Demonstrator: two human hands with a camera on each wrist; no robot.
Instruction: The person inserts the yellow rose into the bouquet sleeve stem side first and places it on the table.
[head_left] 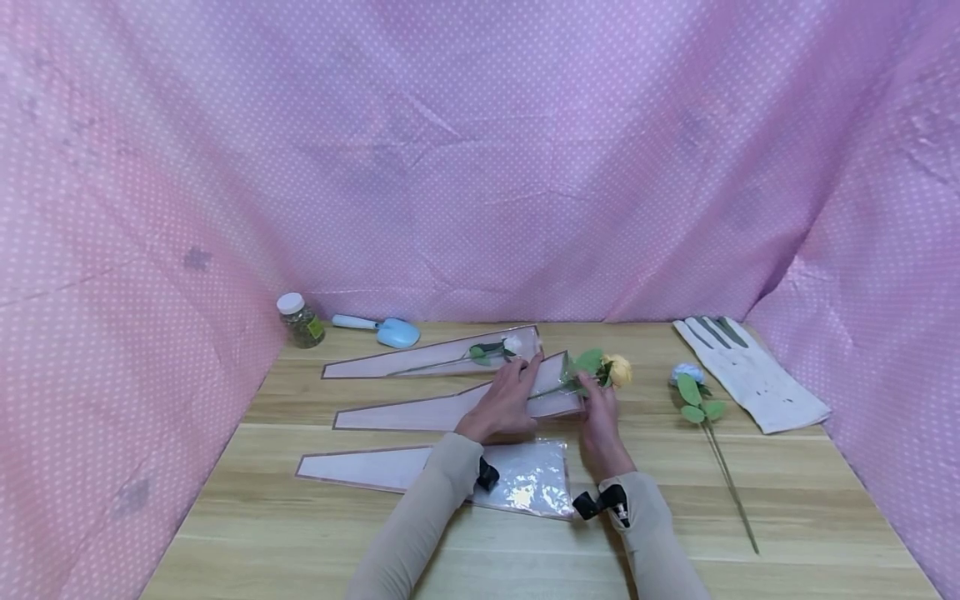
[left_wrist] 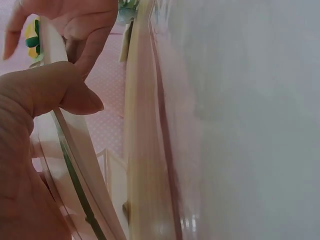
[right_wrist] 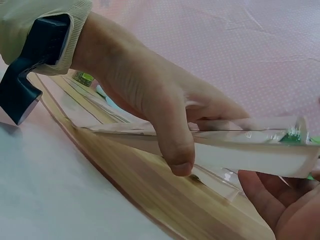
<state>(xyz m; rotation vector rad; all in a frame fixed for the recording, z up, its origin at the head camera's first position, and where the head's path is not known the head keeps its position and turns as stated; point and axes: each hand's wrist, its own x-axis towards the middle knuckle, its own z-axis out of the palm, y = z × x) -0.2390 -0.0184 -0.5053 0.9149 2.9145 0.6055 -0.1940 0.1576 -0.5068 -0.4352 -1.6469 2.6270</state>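
In the head view, my left hand [head_left: 506, 400] grips the wide part of the middle flower sleeve [head_left: 420, 412], with clear film over a white backing and a brown border. The thumb [left_wrist: 75, 95] lies across one face in the left wrist view. A yellow artificial rose [head_left: 618, 370] has its green stem [left_wrist: 82, 197] along the sleeve, while bloom and leaves stick out past the mouth. My right hand [head_left: 602, 421] holds the rose just below its bloom, at the sleeve's mouth. Its curled fingers [right_wrist: 257, 195] show beneath the sleeve in the right wrist view.
Behind lies a sleeve [head_left: 367, 367] with a white rose [head_left: 513, 345] inside; another sleeve [head_left: 360, 467] lies in front. A blue rose [head_left: 688, 375] and white glove [head_left: 765, 387] are at right. A jar [head_left: 302, 321] and blue trowel [head_left: 397, 333] stand back left.
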